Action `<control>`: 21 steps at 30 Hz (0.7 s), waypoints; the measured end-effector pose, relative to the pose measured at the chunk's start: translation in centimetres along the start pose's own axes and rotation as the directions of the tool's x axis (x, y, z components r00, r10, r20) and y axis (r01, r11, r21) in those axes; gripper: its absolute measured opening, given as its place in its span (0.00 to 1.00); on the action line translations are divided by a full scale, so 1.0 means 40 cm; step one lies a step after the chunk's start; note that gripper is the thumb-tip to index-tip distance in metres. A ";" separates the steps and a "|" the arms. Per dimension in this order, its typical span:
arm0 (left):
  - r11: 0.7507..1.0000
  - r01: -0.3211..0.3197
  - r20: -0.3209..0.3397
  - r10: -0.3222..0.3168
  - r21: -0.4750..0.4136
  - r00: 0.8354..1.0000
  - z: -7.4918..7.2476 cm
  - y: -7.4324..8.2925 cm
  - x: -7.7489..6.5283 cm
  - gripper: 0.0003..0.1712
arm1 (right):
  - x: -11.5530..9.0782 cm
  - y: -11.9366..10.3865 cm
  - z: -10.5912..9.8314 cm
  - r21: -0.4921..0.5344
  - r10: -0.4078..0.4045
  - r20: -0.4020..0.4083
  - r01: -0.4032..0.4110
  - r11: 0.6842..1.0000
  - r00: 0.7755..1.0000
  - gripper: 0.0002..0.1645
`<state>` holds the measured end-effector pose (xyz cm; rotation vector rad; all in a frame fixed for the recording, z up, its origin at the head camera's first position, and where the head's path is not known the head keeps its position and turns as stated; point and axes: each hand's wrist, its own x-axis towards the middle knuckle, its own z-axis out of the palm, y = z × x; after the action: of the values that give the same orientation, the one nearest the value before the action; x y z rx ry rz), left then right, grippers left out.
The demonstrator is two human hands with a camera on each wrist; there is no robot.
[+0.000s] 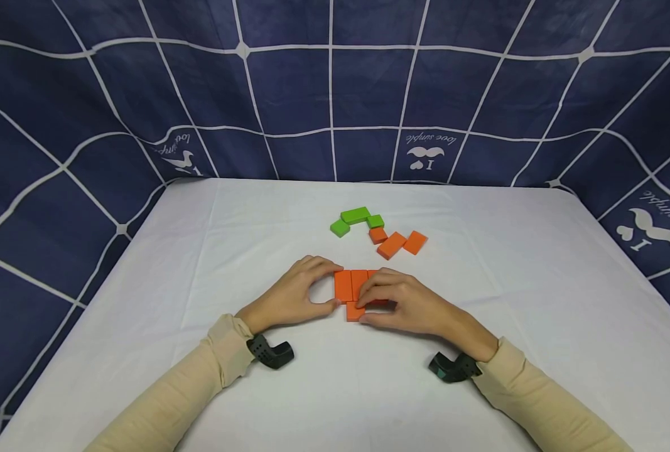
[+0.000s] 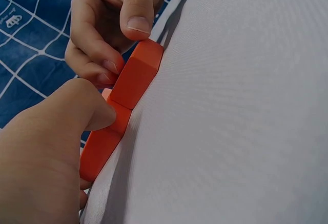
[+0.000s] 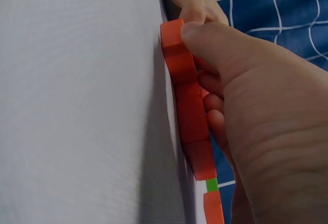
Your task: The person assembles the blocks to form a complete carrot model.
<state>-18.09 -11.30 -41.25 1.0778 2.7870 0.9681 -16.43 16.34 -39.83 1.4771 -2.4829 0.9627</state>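
Two beige sleeves, the left (image 1: 167,395) and the right (image 1: 549,395), come in from the bottom edge, each with a black wrist mount beside its cuff, left (image 1: 269,353) and right (image 1: 453,368). Between the hands, an orange row lies flat on the white cloth (image 1: 289,402): a left block (image 1: 343,286), a middle block (image 1: 359,282) and more orange partly hidden to the right. A front block (image 1: 355,312) sits against the row's near side.

The left hand (image 1: 296,295) spans the left block, thumb at its near edge, fingertips at its far corner, the two well apart with the block held between. The right hand (image 1: 405,302) pinches the front block, thumb on its near end and a fingertip at the other side; its remaining fingers bend over the row's right part.

Beyond the row lie three green blocks (image 1: 355,215), close together, and three loose orange blocks (image 1: 391,245) trailing to the right. A blue cloth (image 1: 368,81) with white lines hangs behind.
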 end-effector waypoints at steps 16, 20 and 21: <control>1.000 -0.001 0.006 0.001 0.003 1.000 -0.003 0.001 0.000 0.34 | 0.001 -0.004 -0.001 -0.009 0.013 0.003 -0.013 1.000 1.000 0.10; 1.000 -0.004 0.008 0.004 0.001 1.000 -0.003 0.001 0.000 0.34 | 0.000 -0.004 -0.001 -0.012 0.019 0.005 -0.019 1.000 1.000 0.09; 1.000 -0.003 0.009 0.003 0.002 1.000 -0.003 0.001 0.000 0.34 | 0.000 -0.004 -0.001 -0.011 0.018 0.006 -0.018 1.000 1.000 0.10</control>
<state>-18.10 -11.33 -41.14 1.0847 2.7806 0.9591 -16.31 16.30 -39.74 1.4586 -2.5058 0.9476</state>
